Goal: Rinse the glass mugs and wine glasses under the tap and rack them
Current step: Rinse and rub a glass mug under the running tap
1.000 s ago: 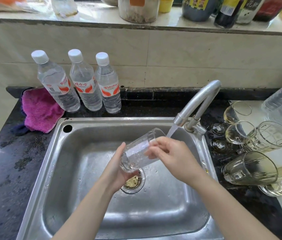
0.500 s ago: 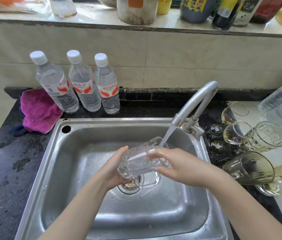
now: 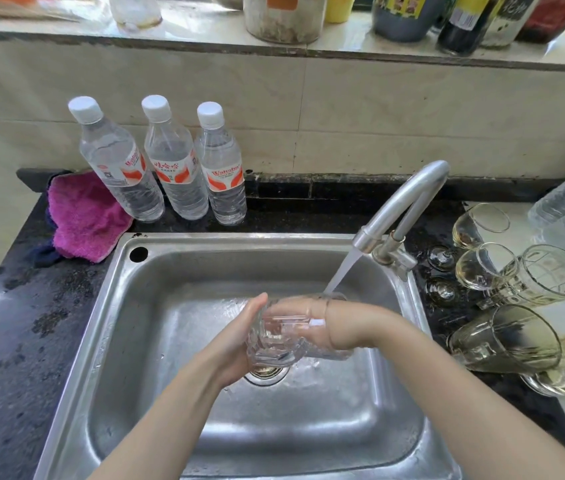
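Over the drain of the steel sink [image 3: 156,341], a clear glass mug [image 3: 284,337] lies on its side under the running water [image 3: 343,271] from the tap [image 3: 409,199]. The left hand [image 3: 236,344] cups the mug's base end, its fingers curled up around the glass. The right hand [image 3: 312,323] is pushed inside the mug through its mouth and shows through the glass wall up to the wrist; how its fingers are bent in there cannot be told.

On the dark, wet table [image 3: 14,358] to the right of the sink lie more glasses: two wine glasses [image 3: 478,223] on their sides with their feet toward the tap, and beside them two glass mugs [image 3: 537,278], also on their sides, holding a yellowish tint. Another glass shows partly at the right edge.

Behind the sink's left corner stand three water bottles [image 3: 177,168] with white caps, close together against the tiled wall. Just left of them a pink cloth [image 3: 83,216] lies crumpled on the table. A ledge [image 3: 343,39] above the tiles carries jars and dark bottles.
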The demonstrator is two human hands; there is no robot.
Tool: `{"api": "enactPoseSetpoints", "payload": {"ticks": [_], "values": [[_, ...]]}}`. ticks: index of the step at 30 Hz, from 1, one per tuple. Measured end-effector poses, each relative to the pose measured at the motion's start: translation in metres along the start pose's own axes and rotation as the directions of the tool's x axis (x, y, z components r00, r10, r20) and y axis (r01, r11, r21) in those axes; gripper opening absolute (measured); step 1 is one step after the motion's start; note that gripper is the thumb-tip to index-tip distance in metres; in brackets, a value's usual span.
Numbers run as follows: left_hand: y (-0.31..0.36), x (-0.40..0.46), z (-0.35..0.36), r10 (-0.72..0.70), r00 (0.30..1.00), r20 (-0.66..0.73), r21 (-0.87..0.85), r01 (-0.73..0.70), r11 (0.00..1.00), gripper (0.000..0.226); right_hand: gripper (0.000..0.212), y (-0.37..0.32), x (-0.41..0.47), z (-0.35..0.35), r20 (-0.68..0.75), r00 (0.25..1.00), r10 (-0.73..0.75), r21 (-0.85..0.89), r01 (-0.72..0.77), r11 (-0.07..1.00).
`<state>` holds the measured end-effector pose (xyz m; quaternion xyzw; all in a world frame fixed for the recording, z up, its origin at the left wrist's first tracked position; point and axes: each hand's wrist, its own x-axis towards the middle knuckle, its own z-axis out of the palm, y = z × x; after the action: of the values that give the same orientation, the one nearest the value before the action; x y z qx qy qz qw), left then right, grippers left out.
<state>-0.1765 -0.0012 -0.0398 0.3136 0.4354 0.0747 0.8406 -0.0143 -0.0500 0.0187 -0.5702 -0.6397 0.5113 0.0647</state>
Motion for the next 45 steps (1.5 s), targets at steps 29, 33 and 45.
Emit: {"api": "enactPoseSetpoints", "payload": {"ticks": [29,33,45], "values": [[0.017,0.009,-0.01,0.19,0.915,-0.357,0.404,-0.032,0.914,0.042,0.058,0.011,0.017,0.065,-0.146,0.989,-0.031,-0.276,-0.01,0.961],[0.027,0.004,-0.004,0.447,0.813,-0.374,0.583,-0.168,0.795,0.038,0.037,0.053,-0.025,0.052,-0.149,0.968,0.2,0.002,-0.202,0.979],[0.016,0.041,0.064,0.689,0.719,-0.095,0.817,-0.339,0.467,0.061,0.031,0.027,-0.007,0.029,-0.739,0.493,0.459,0.534,0.014,0.845]]}}
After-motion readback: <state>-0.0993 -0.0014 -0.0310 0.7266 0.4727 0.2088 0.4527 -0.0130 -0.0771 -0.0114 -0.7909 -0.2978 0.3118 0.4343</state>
